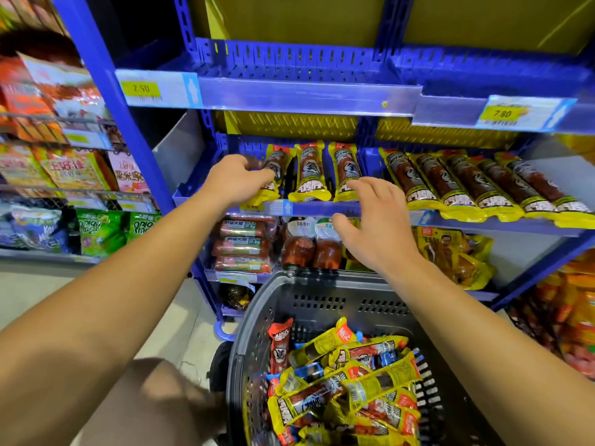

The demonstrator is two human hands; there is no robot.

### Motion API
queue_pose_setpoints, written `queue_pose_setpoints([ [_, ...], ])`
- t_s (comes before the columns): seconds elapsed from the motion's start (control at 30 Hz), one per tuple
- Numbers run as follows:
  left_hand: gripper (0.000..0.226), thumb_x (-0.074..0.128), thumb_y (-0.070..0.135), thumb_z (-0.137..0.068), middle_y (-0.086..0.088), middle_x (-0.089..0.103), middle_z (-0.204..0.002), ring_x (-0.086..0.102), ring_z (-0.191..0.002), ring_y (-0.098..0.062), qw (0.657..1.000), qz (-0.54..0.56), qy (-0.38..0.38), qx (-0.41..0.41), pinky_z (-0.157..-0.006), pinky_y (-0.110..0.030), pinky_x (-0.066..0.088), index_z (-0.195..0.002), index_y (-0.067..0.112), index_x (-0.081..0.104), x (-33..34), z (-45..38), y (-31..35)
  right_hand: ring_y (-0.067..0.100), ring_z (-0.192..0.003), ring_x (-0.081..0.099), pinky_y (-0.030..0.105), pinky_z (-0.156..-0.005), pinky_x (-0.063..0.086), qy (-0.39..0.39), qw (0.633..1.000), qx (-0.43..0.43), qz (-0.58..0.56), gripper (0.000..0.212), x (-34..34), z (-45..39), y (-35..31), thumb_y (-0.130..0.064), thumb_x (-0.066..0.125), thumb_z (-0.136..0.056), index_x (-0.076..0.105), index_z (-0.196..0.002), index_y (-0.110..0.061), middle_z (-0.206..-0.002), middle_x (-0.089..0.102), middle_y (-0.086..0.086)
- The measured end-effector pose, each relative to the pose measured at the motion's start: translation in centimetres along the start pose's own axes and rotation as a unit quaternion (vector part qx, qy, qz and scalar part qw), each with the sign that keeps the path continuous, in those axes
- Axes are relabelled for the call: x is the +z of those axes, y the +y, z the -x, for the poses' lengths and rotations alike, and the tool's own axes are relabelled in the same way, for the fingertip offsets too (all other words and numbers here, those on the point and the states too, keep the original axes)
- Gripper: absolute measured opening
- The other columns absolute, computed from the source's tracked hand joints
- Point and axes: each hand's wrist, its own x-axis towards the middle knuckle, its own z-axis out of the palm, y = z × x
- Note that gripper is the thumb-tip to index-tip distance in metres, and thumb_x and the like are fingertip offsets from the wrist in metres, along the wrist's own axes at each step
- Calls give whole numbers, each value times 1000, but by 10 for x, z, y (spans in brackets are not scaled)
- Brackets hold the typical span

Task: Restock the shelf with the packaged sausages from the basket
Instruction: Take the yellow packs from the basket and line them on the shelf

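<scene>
- Evidently the left hand (pixel 236 178) was at the left end of the blue shelf (pixel 322 208), fingers curled round the leftmost yellow-wrapped sausage pack (pixel 273 175), most likely to set it square against its neighbours
- Beside it lay two more yellow packs (pixel 310 172), label up and lengthwise front to back, their lower ends at the shelf lip so the printing faced a shopper
- Further right, a row of five like packs (pixel 476 185) lay side by side at a slant, their ends overhanging the front edge
- Meanwhile the right hand (pixel 376 220) hovered in front of the shelf lip, fingers spread and relaxed, holding nothing; its fingertips were near the third pack's lower end, but whether they touched it I could not tell
- Below the arms stood the grey plastic basket (pixel 257 317), with a loose heap of packaged sausages (pixel 347 381) in yellow, red and blue wrappers still inside, so restocking seemed far from finished
- On the shelf below were other sausage products (pixel 241 243), and above was a price tag reading 7.80 (pixel 502 113)
</scene>
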Motion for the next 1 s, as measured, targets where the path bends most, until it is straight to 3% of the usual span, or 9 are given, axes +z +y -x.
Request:
queue_pose_setpoints([
  [0.1,52,69,47,-76,3,66,-121,62,-109,-15,999,18,-31,38,-100,-40,48,-121,22,66,-12,12,-10,28,-142,26,43,-119,20,-11,1000,-13,20,61,3,-2,1,-39,58,-90,44,-145,-15,-149,42,2],
  [0.23,62,70,51,-68,4,64,-126,60,-114,-11,994,-32,-63,87,-105,-39,45,-125,25,63,-21,24,-20,30,-146,22,47,-121,16,-22,998,-41,52,64,7,-2,4,-43,56,-90,41,-148,-20,-153,39,1],
  [0.43,55,65,41,-88,4,56,-139,57,-120,-18,976,-128,-25,172,-103,-32,41,-139,30,49,-16,33,-26,30,-151,3,54,-119,-1,-72,987,-106,101,68,8,-7,-12,-49,52,-93,24,-154,-36,-161,25,-7],
  [0.6,52,62,44,-90,2,64,-129,64,-93,-24,973,-133,0,190,-92,-32,44,-139,37,48,-11,41,-30,29,-150,8,56,-119,-1,-98,982,-90,132,65,13,-9,-17,-52,46,-94,22,-154,-37,-159,29,-6],
  [0.7,53,61,43,-90,0,64,-128,52,-70,-16,972,-135,9,192,-91,-31,42,-141,33,47,-4,36,-31,28,-149,13,55,-119,2,-80,985,-84,131,65,15,-6,-19,-51,47,-93,27,-153,-34,-155,35,-5],
  [0.87,54,60,39,-92,-3,60,-132,59,-103,-33,970,-146,-2,193,-93,-37,42,-143,28,45,5,28,-27,29,-147,17,56,-119,6,-72,986,-75,130,66,17,-4,-24,-51,49,-92,30,-152,-32,-152,38,-3],
  [1.0,53,61,38,-92,-5,67,-114,50,-80,-22,968,-147,-3,201,-79,-33,42,-142,28,45,11,26,-24,29,-146,18,56,-119,7,-70,986,-74,136,66,19,-4,-27,-51,48,-92,29,-152,-31,-152,38,-2],
])
